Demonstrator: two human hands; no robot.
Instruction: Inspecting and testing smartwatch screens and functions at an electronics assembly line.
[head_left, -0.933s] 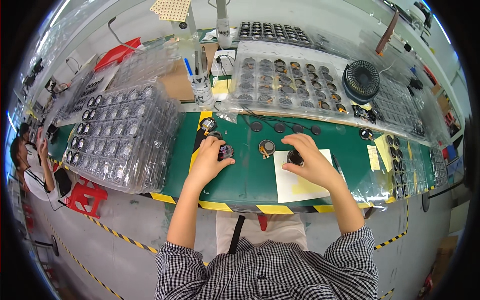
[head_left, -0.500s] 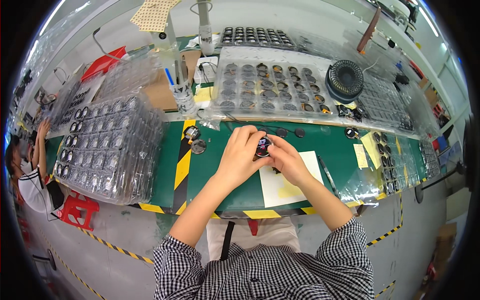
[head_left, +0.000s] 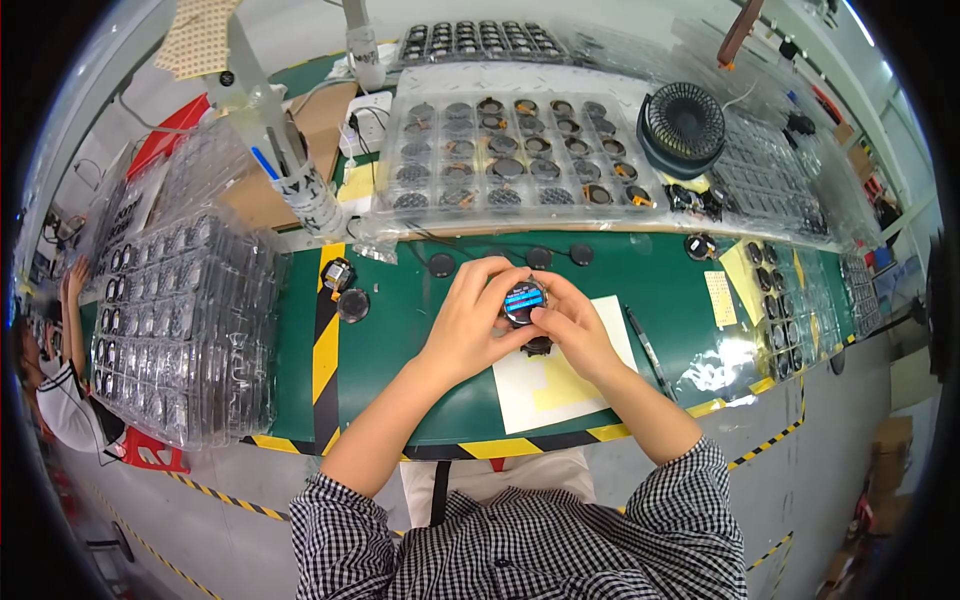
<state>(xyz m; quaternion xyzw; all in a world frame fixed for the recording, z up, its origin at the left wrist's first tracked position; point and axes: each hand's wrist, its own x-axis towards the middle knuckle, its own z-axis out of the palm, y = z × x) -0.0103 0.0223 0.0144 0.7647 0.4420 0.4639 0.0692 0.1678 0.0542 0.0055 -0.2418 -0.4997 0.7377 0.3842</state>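
Between my two hands, above the green bench mat (head_left: 400, 385), is a round watch module (head_left: 524, 299) with a black rim and a lit screen showing blue bands. My left hand (head_left: 468, 322) grips its left side with curled fingers. On the other side my right hand (head_left: 574, 326) holds it too, thumb at the screen's lower edge. Just beneath, partly hidden by the hands, a dark round part (head_left: 538, 347) sits by a white sheet with a yellow patch (head_left: 515, 405). Several black discs, one a round black disc (head_left: 441, 264), lie beyond my hands on cables.
A clear tray (head_left: 385, 205) of round watch parts spans the back, beside a black fan (head_left: 682, 125). Stacked clear trays (head_left: 180, 340) stand left, near two loose round parts (head_left: 352, 305). A pen (head_left: 650, 352) lies right. Another person's arm (head_left: 73, 315) shows far left.
The watch module's screen has turned up toward me and now shows bright blue bands. My view has shifted, so the bench's things sit further left. Both hands keep their hold.
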